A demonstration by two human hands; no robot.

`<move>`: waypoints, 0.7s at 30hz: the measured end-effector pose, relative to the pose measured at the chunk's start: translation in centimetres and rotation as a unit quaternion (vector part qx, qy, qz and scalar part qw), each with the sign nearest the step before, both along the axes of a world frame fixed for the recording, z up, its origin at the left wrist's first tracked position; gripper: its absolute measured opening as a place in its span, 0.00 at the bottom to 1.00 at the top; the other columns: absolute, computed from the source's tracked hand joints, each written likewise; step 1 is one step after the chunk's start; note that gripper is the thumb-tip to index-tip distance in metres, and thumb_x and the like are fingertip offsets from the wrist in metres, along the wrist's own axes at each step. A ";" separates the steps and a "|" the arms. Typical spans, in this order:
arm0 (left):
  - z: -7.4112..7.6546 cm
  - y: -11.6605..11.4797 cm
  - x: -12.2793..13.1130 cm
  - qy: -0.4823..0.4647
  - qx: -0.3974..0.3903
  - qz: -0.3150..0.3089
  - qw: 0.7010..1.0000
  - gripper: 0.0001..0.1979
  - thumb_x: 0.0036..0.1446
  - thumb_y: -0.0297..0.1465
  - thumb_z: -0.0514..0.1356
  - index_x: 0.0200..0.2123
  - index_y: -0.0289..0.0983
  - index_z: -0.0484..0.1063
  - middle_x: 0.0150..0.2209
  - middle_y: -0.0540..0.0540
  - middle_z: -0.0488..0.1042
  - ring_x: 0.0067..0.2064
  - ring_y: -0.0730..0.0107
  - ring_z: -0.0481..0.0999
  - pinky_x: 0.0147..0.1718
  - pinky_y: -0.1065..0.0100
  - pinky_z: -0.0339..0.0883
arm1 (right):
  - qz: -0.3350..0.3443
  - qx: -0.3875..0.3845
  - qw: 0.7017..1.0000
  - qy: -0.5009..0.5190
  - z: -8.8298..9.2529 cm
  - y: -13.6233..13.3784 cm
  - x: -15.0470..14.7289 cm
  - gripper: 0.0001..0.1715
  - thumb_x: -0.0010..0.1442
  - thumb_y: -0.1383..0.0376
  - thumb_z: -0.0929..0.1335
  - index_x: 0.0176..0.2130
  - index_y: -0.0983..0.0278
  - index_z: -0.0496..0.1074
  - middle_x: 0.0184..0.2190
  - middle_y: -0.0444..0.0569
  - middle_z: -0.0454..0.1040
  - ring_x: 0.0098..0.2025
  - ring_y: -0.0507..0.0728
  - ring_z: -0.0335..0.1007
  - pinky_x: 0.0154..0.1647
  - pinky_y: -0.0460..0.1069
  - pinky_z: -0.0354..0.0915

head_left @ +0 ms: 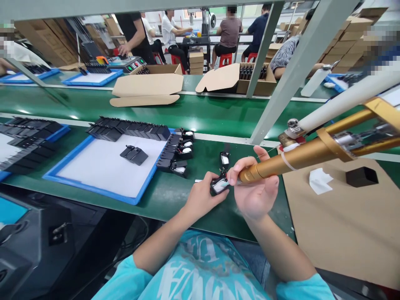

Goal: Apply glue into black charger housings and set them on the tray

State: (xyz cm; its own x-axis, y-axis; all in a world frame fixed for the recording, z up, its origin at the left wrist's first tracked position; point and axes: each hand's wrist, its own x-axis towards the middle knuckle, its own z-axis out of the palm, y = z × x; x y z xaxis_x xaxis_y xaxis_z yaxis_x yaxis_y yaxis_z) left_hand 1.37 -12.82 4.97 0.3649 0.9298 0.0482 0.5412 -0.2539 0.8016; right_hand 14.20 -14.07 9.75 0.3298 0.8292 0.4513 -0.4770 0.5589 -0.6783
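My left hand (201, 196) grips a small open black housing (219, 186) with a white insert, low over the green work surface. Across my right hand (254, 191), palm turned up, lies a long gold cylindrical tool (271, 166), held with the fingers curled near its front end. The tip points at the housing, and my right fingertips are close beside the housing; whether they touch it I cannot tell. Just beyond, another black housing (224, 159) with a white insert stands on the surface. Several similar housings (179, 154) are grouped to the left.
A blue-rimmed tray (137, 196) holds rows of black units, with one unit (134, 154) alone in its middle. At right, a cardboard sheet (340, 233) carries a white tissue (321, 181) and a black box (361, 176). A slanted metal post (281, 91) rises ahead. Several people sit or stand beyond.
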 end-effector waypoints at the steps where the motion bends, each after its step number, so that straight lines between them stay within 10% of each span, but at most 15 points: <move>1: 0.1 0.1 -0.2 0.003 -0.007 0.001 1.000 0.17 0.54 0.39 0.64 0.43 0.41 0.64 0.36 0.51 0.77 0.34 0.65 0.77 0.33 0.68 0.66 | 0.001 0.001 1.000 0.002 0.0 0.0 0.0 0.25 0.63 0.46 0.61 0.53 0.55 0.65 0.31 0.43 0.71 0.22 0.52 0.63 0.26 0.51 0.63; 13: -1.7 -0.7 -5.5 0.074 -0.053 -0.103 0.991 0.14 0.54 0.34 0.65 0.43 0.40 0.68 0.43 0.47 0.75 0.46 0.60 0.75 0.45 0.61 0.67 | -0.014 -0.001 1.000 0.011 0.2 0.4 0.2 0.27 0.61 0.47 0.63 0.55 0.54 0.64 0.31 0.42 0.72 0.21 0.51 0.63 0.25 0.50 0.60; 18: -2.1 0.2 -5.1 -0.022 -0.112 -0.139 0.984 0.29 0.55 0.40 0.65 0.58 0.43 0.63 0.58 0.44 0.71 0.59 0.58 0.70 0.59 0.56 0.62 | -0.014 0.005 1.000 0.008 0.1 0.4 0.3 0.24 0.62 0.48 0.63 0.54 0.54 0.66 0.31 0.42 0.72 0.22 0.51 0.63 0.26 0.50 0.61; 21: -3.3 0.8 -4.0 -0.121 -0.133 -0.191 0.965 0.20 0.61 0.36 0.59 0.57 0.42 0.66 0.57 0.45 0.72 0.59 0.62 0.71 0.59 0.59 0.63 | -0.017 0.003 1.000 0.005 0.2 0.4 0.4 0.24 0.62 0.49 0.63 0.54 0.55 0.67 0.31 0.43 0.72 0.22 0.51 0.63 0.25 0.50 0.60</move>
